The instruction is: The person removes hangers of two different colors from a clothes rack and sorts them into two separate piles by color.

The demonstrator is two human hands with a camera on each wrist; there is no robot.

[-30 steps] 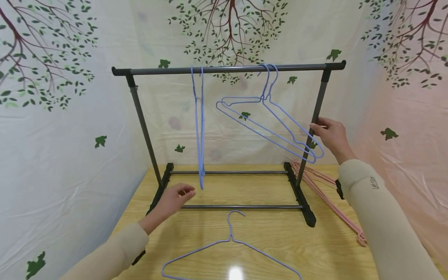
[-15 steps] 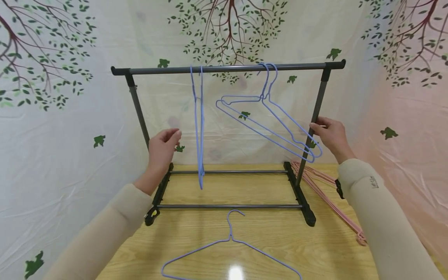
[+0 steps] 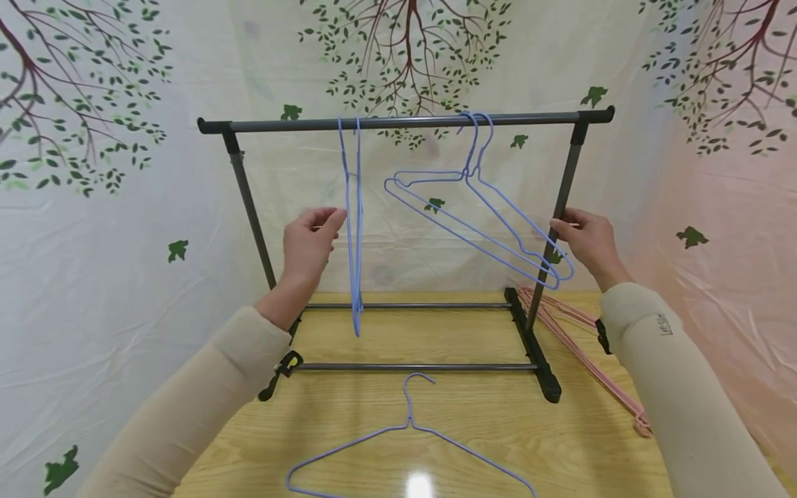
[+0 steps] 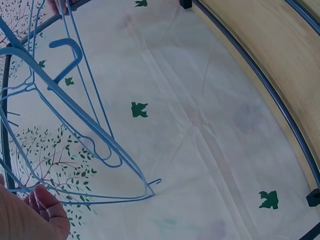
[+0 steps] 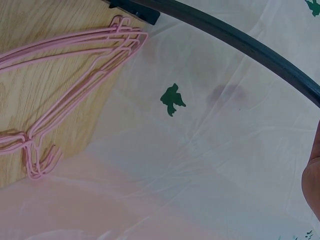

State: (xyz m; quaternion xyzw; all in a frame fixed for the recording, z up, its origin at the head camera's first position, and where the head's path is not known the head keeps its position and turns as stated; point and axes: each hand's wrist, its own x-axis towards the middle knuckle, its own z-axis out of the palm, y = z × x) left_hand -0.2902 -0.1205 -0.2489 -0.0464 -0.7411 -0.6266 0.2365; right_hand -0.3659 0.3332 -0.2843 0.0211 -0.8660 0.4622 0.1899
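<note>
"Where is open room to be found?"

"On the rack's top rail (image 3: 411, 124), a wide gap is seen between the left group of blue hangers (image 3: 357, 297) and the two right-hand hangers (image 3: 468, 173), whose lower corners are overlapped with the right post (image 3: 569, 180). The loose hanger (image 3: 410, 421) is laid flat on the table (image 3: 386, 339), in front of the front crossbar (image 3: 411, 367); pink hangers (image 5: 30, 141) are piled beside the right foot (image 3: 540, 363)."

"And the hands?"

"The right post is gripped by the right hand (image 3: 588, 238), thumb in front. The left hand (image 3: 308, 249) is placed just beside the left group, fingers bent and thumb held near them; whether any hanger there is touched or pinched cannot be told."

"What is hidden or cut off?"

"The left post (image 3: 250, 207) is covered low down by the left forearm (image 3: 205, 387). The loose hanger's lower bar is cut by the bottom of the head view. The left group is seen edge-on, its count hard to make out."
</note>
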